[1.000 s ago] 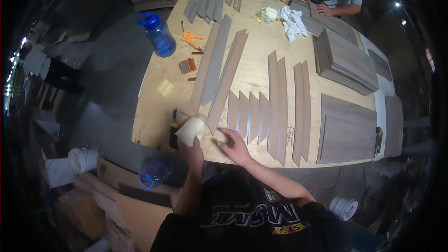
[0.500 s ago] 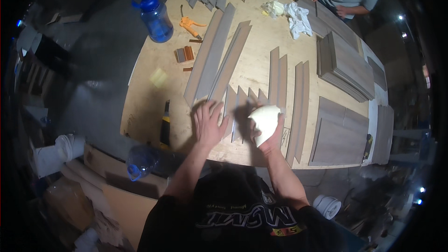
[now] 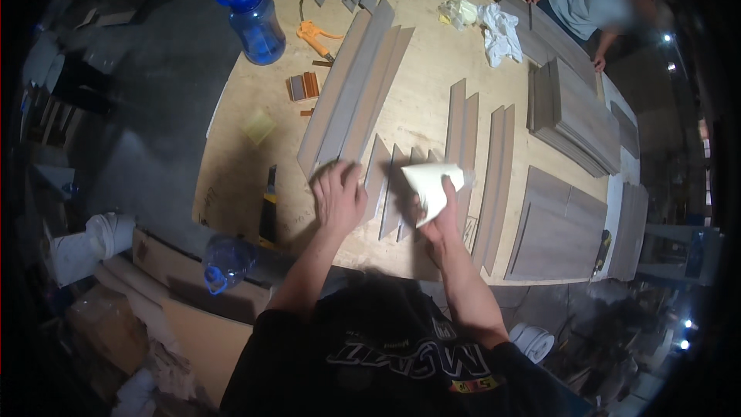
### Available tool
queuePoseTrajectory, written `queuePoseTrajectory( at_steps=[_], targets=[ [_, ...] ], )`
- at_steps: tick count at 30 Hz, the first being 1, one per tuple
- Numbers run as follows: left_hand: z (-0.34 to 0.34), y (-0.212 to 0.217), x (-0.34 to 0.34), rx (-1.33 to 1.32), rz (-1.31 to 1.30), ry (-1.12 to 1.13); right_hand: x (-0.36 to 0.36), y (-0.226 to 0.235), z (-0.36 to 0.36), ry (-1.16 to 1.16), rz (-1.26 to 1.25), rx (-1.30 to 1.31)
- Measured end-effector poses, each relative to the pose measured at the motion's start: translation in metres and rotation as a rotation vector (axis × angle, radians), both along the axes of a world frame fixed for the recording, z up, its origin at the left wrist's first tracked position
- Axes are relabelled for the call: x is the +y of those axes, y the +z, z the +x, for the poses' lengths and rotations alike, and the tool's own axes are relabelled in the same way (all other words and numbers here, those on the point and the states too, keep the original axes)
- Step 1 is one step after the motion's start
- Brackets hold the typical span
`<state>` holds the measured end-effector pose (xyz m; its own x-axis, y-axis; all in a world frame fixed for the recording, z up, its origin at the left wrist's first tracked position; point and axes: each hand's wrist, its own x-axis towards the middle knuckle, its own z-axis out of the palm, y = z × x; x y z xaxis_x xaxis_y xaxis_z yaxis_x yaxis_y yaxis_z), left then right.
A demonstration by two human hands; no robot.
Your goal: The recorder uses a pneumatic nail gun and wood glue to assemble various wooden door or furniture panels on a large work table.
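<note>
1. The right hand (image 3: 444, 220) is wrapped around a cream pouch (image 3: 432, 184), held above the short strips (image 3: 376, 174) near the counter's (image 3: 224, 162) front edge.
2. The left hand (image 3: 340, 197) looks unclenched, palm down with loosely bent fingers, at the lower ends of the slanted long strips (image 3: 340, 100); no object shows in its grasp, and whether it presses on the wood cannot be told.
3. What looks done: the strips have angled ends and lie sorted, the short ones in a row and two upright groups, the middle strips (image 3: 457, 120) and the right-hand strips (image 3: 498, 177), beyond.
4. What seems left: no strips appear joined end to end. The pouch hides part of the short row, so how many pieces have been worked on cannot be told.
</note>
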<state>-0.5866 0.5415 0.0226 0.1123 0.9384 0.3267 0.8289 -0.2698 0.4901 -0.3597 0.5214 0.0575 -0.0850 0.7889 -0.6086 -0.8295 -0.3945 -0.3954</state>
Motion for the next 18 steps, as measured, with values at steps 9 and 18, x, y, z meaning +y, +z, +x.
queuePoseTrajectory(
  at_steps=[9, 18],
  targets=[
    [0.006, -0.015, -0.083, 0.093, -0.16, -0.269, 0.048, -0.02, -0.006, 0.085, 0.113, -0.604],
    [-0.025, -0.011, -0.092, -0.004, -0.181, -0.256, 0.061, -0.049, -0.014, 0.121, 0.171, -1.02]
  ],
)
